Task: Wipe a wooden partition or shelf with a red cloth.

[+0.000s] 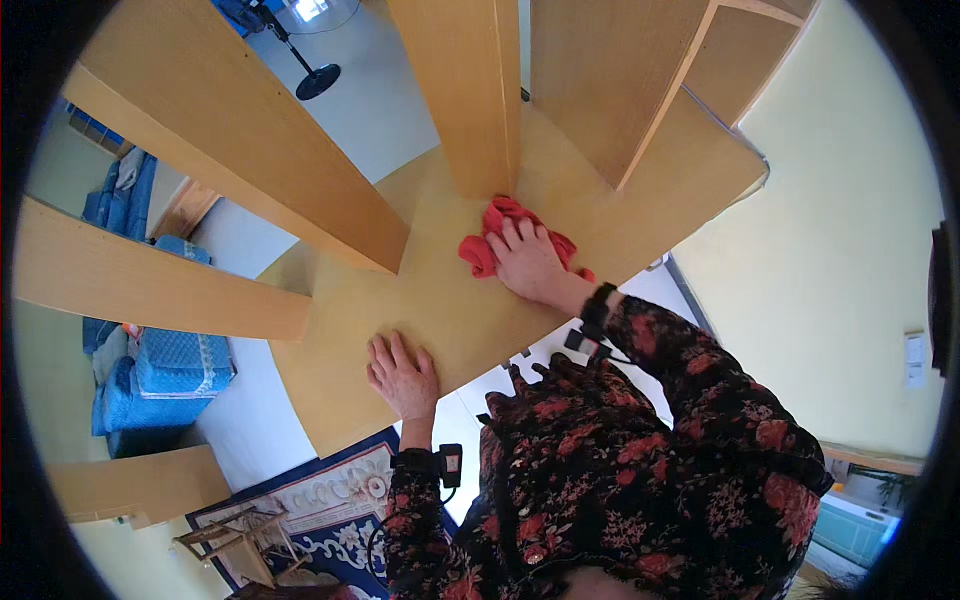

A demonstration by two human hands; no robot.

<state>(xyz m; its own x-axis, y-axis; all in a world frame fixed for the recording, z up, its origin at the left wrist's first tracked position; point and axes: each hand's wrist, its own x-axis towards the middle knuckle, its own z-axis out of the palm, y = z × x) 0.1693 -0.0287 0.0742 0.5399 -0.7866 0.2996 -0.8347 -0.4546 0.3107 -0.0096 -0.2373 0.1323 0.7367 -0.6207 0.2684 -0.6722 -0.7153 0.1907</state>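
Note:
A red cloth (pixel 480 253) lies bunched on the wooden shelf top (pixel 360 375), close to the foot of the middle wooden post (pixel 472 112). Over it rests my right hand (pixel 531 262), fingers spread and pressing the cloth to the surface. My left hand (pixel 403 379) lies flat on the bare wood near the front edge, holding nothing, its fingers a little apart. Both wrists carry black straps with small devices.
Slanting wooden posts (pixel 247 150) and a wooden side panel (pixel 615 82) rise from the shelf top. Beyond stand a fan base (pixel 318 81) and a blue-covered sofa (pixel 184 360). A wooden stool (pixel 244 544) stands on a patterned rug (pixel 330 517). A pale wall (pixel 832 247) is at right.

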